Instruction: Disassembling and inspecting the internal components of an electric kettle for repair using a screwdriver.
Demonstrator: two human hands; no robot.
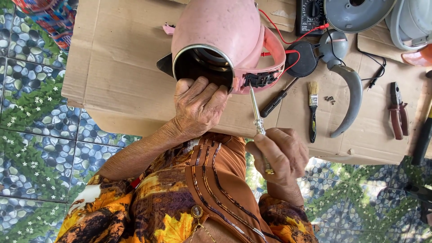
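A pink electric kettle (220,31) lies on its side on a sheet of cardboard (121,67), its open metal-rimmed mouth facing me. My left hand (198,108) grips the lower rim of the mouth, fingers curled inside. My right hand (279,155) holds a silver screwdriver (255,110). Its tip points at the exposed black part at the foot of the kettle's handle (261,80).
To the right on the cardboard lie a black probe (276,101), a small paintbrush (312,110), loose screws (330,98), a grey curved handle cover (353,96), red-handled pliers (398,114), a black disc (301,58), and a multimeter (310,15) with red leads. The floor is pebble-patterned.
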